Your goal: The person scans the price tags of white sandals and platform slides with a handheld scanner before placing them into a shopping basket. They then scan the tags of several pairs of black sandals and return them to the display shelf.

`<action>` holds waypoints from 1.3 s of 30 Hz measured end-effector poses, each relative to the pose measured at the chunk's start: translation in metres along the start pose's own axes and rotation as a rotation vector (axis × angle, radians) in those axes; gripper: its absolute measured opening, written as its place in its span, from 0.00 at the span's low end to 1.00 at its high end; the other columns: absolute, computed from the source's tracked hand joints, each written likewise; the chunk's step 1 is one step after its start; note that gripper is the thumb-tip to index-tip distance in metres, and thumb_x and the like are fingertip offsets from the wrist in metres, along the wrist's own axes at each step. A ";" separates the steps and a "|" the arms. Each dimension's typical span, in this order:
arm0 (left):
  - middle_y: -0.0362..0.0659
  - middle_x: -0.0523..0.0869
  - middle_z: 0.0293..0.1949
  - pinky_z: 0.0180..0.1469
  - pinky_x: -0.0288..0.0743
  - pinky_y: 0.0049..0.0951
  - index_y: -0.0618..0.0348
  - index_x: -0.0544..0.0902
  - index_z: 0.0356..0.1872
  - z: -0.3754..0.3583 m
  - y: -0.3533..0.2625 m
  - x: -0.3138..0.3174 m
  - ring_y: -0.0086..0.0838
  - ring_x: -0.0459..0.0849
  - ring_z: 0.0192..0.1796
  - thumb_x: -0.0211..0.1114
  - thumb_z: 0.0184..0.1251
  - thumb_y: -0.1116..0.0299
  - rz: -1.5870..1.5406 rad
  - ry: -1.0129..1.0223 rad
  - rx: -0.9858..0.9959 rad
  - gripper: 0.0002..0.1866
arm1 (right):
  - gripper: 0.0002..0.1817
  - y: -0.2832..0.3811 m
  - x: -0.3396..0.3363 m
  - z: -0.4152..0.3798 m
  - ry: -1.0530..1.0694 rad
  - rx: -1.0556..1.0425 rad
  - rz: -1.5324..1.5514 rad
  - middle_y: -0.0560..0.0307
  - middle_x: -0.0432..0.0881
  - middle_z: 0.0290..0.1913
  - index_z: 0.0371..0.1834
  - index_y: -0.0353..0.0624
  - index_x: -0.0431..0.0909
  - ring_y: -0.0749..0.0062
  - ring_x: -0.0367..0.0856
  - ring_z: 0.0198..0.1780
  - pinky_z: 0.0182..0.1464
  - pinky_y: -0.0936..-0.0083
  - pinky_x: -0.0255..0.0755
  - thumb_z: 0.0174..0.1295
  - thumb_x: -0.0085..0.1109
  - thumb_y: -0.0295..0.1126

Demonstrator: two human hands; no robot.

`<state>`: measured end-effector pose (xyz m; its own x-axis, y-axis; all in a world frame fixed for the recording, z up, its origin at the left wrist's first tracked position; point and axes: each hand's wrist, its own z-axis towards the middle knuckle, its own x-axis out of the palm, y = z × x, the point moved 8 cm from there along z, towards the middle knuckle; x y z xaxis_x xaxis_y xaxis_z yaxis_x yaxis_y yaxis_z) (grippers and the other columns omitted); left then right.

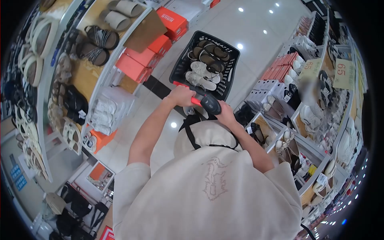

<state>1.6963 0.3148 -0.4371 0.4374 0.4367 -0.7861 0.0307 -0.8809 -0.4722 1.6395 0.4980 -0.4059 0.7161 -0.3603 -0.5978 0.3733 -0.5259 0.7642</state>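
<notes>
A black plastic shopping basket [174, 68] stands ahead of me, with dark sandals [208, 55] and a pair of pale silvery shoes [200, 76] inside. At its near side runs a red-and-black cart handle [196, 101], which has a thick black middle piece. My left hand [181, 96] is closed around the red part. My right hand [227, 114] is closed at the other end, beside the black piece; the part under its fingers is mostly hidden.
Shelves of sandals [96, 48] and stacked orange shoeboxes [134, 66] line the left. On the right, more shoe racks carry white shoes [310, 118], boxes and yellow price signs [345, 74]. A glossy tiled floor [224, 20] runs between them. Black bags [76, 204] hang at lower left.
</notes>
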 end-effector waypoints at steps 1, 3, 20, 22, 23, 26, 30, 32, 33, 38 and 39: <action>0.51 0.88 0.28 0.40 0.81 0.46 0.54 0.86 0.33 0.009 0.001 -0.008 0.48 0.88 0.36 0.70 0.53 0.46 0.017 -0.002 0.029 0.21 | 0.19 -0.002 -0.006 0.006 -0.044 0.021 -0.005 0.41 0.83 0.44 0.52 0.40 0.79 0.39 0.81 0.50 0.52 0.52 0.75 0.57 0.67 0.32; 0.51 0.88 0.28 0.40 0.81 0.46 0.54 0.86 0.33 0.030 0.006 -0.021 0.48 0.88 0.35 0.70 0.53 0.46 0.044 0.008 0.038 0.21 | 0.19 -0.006 -0.018 0.019 -0.071 0.046 0.007 0.41 0.83 0.44 0.52 0.40 0.79 0.39 0.81 0.50 0.53 0.52 0.75 0.57 0.67 0.31; 0.50 0.88 0.28 0.41 0.82 0.46 0.55 0.86 0.35 0.253 0.029 -0.167 0.46 0.89 0.33 0.69 0.54 0.49 0.169 -0.019 0.113 0.19 | 0.20 -0.080 -0.186 0.202 -0.120 0.026 0.116 0.41 0.82 0.40 0.47 0.42 0.81 0.42 0.81 0.47 0.49 0.55 0.75 0.53 0.72 0.37; 0.51 0.89 0.30 0.41 0.82 0.46 0.55 0.86 0.37 0.281 0.032 -0.181 0.47 0.89 0.35 0.68 0.54 0.47 0.149 0.009 0.153 0.21 | 0.21 -0.087 -0.209 0.223 -0.144 0.027 0.096 0.41 0.82 0.41 0.50 0.43 0.81 0.43 0.81 0.47 0.50 0.55 0.75 0.54 0.72 0.36; 0.51 0.89 0.30 0.41 0.82 0.46 0.55 0.86 0.37 0.295 0.035 -0.191 0.47 0.89 0.35 0.68 0.54 0.47 0.160 0.006 0.151 0.21 | 0.22 -0.090 -0.222 0.233 -0.151 0.023 0.109 0.42 0.81 0.42 0.53 0.43 0.81 0.43 0.81 0.47 0.50 0.55 0.75 0.54 0.71 0.34; 0.53 0.88 0.32 0.42 0.82 0.47 0.55 0.86 0.40 0.341 0.036 -0.216 0.48 0.89 0.37 0.67 0.56 0.46 0.161 0.047 0.144 0.23 | 0.23 -0.106 -0.257 0.262 -0.225 0.029 0.130 0.42 0.82 0.42 0.55 0.42 0.80 0.43 0.81 0.47 0.50 0.55 0.75 0.55 0.70 0.32; 0.53 0.88 0.30 0.40 0.81 0.49 0.54 0.86 0.40 0.402 0.036 -0.244 0.50 0.88 0.36 0.68 0.55 0.47 0.107 0.006 0.122 0.22 | 0.29 -0.140 -0.304 0.301 -0.252 0.115 0.181 0.42 0.82 0.49 0.62 0.45 0.77 0.43 0.80 0.55 0.58 0.58 0.74 0.53 0.68 0.28; 0.53 0.87 0.27 0.38 0.81 0.50 0.52 0.86 0.38 0.438 0.039 -0.273 0.51 0.88 0.32 0.70 0.54 0.47 0.089 -0.026 0.115 0.20 | 0.28 -0.156 -0.328 0.325 -0.289 0.115 0.184 0.42 0.82 0.50 0.60 0.43 0.78 0.43 0.80 0.56 0.59 0.59 0.73 0.53 0.68 0.27; 0.53 0.87 0.28 0.39 0.81 0.50 0.52 0.87 0.39 0.455 0.037 -0.285 0.51 0.88 0.33 0.69 0.54 0.48 0.080 -0.012 0.125 0.20 | 0.27 -0.165 -0.340 0.337 -0.322 0.124 0.187 0.42 0.82 0.51 0.60 0.42 0.78 0.44 0.80 0.57 0.59 0.60 0.73 0.53 0.69 0.27; 0.53 0.87 0.27 0.41 0.82 0.50 0.52 0.87 0.39 0.545 0.037 -0.339 0.51 0.88 0.34 0.69 0.55 0.48 0.025 0.019 0.180 0.19 | 0.24 -0.203 -0.403 0.397 -0.447 0.202 0.197 0.43 0.84 0.42 0.51 0.36 0.80 0.52 0.84 0.46 0.51 0.64 0.75 0.57 0.76 0.39; 0.54 0.87 0.28 0.42 0.82 0.50 0.52 0.87 0.39 0.565 0.040 -0.349 0.52 0.88 0.35 0.69 0.54 0.49 0.022 -0.020 0.198 0.19 | 0.26 -0.211 -0.418 0.408 -0.490 0.269 0.221 0.45 0.85 0.40 0.50 0.36 0.81 0.58 0.83 0.44 0.50 0.66 0.75 0.56 0.77 0.43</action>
<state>1.0371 0.2303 -0.4073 0.4181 0.4230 -0.8039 -0.1565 -0.8382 -0.5224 1.0209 0.4454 -0.4162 0.3803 -0.7633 -0.5222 0.0380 -0.5513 0.8335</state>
